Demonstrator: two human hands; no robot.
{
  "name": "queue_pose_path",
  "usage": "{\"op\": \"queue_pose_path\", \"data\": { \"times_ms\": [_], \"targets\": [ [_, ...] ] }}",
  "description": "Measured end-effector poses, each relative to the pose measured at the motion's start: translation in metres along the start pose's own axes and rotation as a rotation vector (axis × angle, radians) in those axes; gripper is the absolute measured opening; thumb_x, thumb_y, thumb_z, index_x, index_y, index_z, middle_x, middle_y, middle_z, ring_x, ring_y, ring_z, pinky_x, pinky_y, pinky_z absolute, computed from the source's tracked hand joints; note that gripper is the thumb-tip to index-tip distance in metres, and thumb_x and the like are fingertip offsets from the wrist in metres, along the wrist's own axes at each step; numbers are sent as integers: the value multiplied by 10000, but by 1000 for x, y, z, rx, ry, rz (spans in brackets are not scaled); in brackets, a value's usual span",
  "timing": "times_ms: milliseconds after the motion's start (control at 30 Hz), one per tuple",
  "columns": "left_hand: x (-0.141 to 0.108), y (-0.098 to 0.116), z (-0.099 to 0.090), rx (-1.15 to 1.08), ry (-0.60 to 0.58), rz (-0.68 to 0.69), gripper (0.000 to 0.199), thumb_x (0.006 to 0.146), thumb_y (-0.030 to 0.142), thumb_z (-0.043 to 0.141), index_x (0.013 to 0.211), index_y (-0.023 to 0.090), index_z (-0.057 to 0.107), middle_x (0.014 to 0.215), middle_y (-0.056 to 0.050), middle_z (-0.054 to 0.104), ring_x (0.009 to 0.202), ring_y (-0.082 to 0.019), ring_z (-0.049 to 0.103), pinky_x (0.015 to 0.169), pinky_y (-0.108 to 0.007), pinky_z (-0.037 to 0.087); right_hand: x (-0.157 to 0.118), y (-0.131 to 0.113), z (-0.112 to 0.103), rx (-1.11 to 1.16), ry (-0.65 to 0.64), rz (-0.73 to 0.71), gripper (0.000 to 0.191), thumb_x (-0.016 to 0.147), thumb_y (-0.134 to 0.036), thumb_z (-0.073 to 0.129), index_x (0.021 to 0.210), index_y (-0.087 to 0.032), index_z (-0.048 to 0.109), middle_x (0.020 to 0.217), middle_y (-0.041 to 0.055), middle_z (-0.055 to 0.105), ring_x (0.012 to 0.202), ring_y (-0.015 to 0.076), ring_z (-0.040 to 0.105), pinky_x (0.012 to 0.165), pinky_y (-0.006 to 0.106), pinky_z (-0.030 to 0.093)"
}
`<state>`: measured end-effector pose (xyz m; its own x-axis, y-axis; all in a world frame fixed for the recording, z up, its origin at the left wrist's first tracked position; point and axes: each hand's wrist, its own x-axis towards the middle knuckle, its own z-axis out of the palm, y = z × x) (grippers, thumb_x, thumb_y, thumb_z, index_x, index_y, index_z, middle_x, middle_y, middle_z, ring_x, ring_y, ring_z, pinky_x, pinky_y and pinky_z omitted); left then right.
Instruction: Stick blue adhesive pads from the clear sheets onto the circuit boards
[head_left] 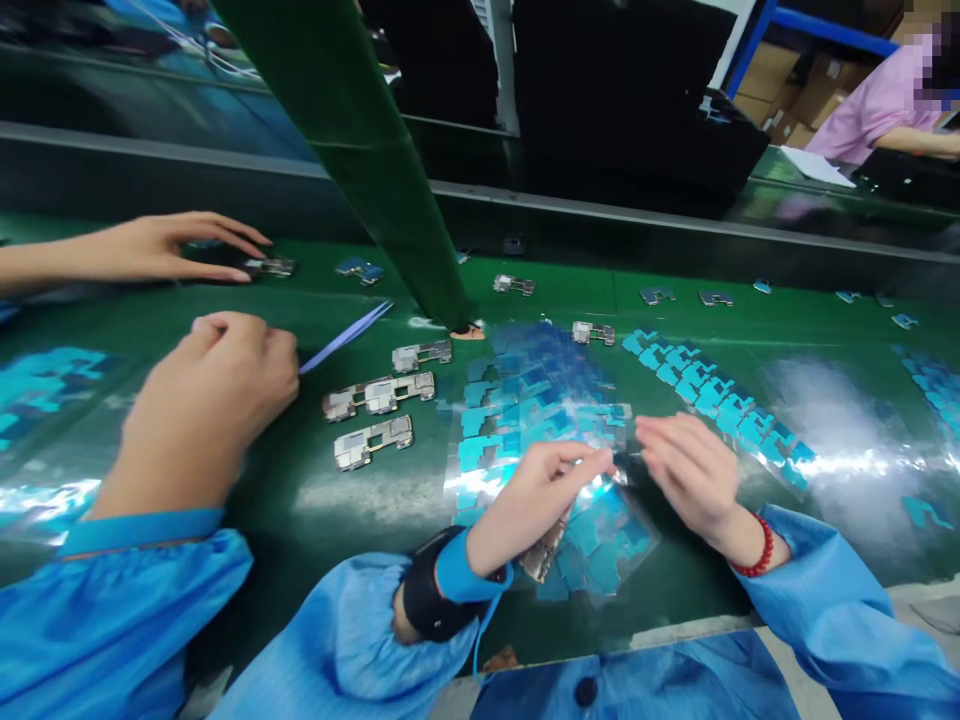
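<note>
My left hand (536, 495), with a black strap at its wrist, is closed over the clear sheets. A metal-covered circuit board (545, 550) shows beneath its palm, and its thumb and forefinger meet in a pinch; whatever is between the fingertips is too small to tell. Just to the right, my right hand (690, 475) has its fingers stretched out side by side, pointing at the left fingertips without touching them. Nothing shows in it, though its thumb is hidden. Blue film pieces (480, 450) lie in rows on the sheets under and behind my hands.
Several circuit boards (373, 442) lie left of the sheets, near purple tweezers (345, 338). A co-worker's hands (217, 400) are at the left, one near a board. A green post (375, 150) rises behind. More film strips (720, 405) lie right; another person (874, 110) is far right.
</note>
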<state>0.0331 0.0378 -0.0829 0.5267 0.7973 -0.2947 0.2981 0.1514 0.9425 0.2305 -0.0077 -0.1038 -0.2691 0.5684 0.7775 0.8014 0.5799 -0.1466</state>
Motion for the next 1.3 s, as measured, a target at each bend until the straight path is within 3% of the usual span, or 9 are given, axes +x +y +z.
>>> {"op": "queue_pose_path", "data": {
  "times_ms": [133, 233, 333, 433, 567, 867, 1100, 1200, 1300],
  "targets": [
    [0, -2, 5, -66, -119, 28, 386, 810, 500, 507, 600, 181, 559, 487, 64, 319, 470, -95, 286, 447, -244, 227, -3, -11, 5, -12, -130, -184, 122, 925, -211, 610, 1020, -168, 673, 946, 96, 786, 802, 171, 727, 858, 352, 572],
    [-1, -2, 3, -86, -101, 38, 361, 809, 449, 514, 553, 211, 423, 494, 77, 267, 468, -85, 249, 442, -243, 202, -1, -5, -1, 112, -198, -86, 335, 938, -420, 573, 1135, -162, 657, 1077, 141, 755, 956, 218, 716, 927, 418, 555],
    [-2, -2, -1, -99, -74, 54, 394, 818, 422, 511, 539, 234, 306, 470, 95, 212, 441, -71, 195, 430, -248, 161, 6, 5, -13, 313, -159, 337, 310, 945, -395, 561, 1148, -181, 658, 1130, 139, 731, 1052, 226, 692, 935, 422, 558],
    [-1, -1, -3, -108, -61, 76, 416, 815, 394, 515, 536, 241, 247, 466, 101, 187, 444, -66, 172, 435, -253, 153, 13, 11, -23, 587, -179, 856, 194, 882, -331, 654, 1014, -196, 698, 918, 72, 768, 827, 171, 735, 786, 327, 615],
    [-2, 0, -3, -80, -55, 98, 411, 807, 376, 512, 534, 243, 235, 476, 98, 171, 448, -68, 161, 431, -253, 148, 16, 10, -26, 830, -277, 1107, 187, 740, -336, 787, 816, -178, 722, 702, 19, 736, 605, 126, 696, 606, 247, 609],
    [-3, 3, -2, -20, -62, 30, 448, 805, 424, 536, 492, 227, 284, 437, 84, 208, 381, -60, 212, 388, -238, 164, 17, 7, -28, 775, -303, 1017, 151, 757, -309, 768, 776, -171, 710, 675, 6, 717, 568, 111, 662, 563, 230, 573],
    [2, -6, -6, -279, 80, -143, 343, 790, 450, 538, 713, 179, 734, 456, 49, 401, 411, -91, 355, 390, -226, 276, 14, 4, -31, 257, -165, 527, 81, 857, -171, 653, 795, -219, 673, 722, -13, 709, 642, 136, 643, 927, 416, 527],
    [3, -8, -7, -403, 110, -146, 262, 774, 365, 606, 854, 181, 774, 540, 28, 543, 509, -103, 485, 473, -214, 404, 14, 5, -33, 257, -28, 628, 89, 843, -168, 678, 783, -234, 669, 738, -28, 717, 653, 134, 653, 1031, 463, 469],
    [3, -7, -4, -461, 96, -118, 188, 785, 344, 686, 865, 187, 753, 670, 12, 676, 624, -114, 612, 618, -217, 518, 15, 6, -35, 414, -10, 811, 65, 813, -189, 718, 776, -234, 688, 745, -28, 721, 687, 130, 667, 931, 374, 536]
  ]
}}
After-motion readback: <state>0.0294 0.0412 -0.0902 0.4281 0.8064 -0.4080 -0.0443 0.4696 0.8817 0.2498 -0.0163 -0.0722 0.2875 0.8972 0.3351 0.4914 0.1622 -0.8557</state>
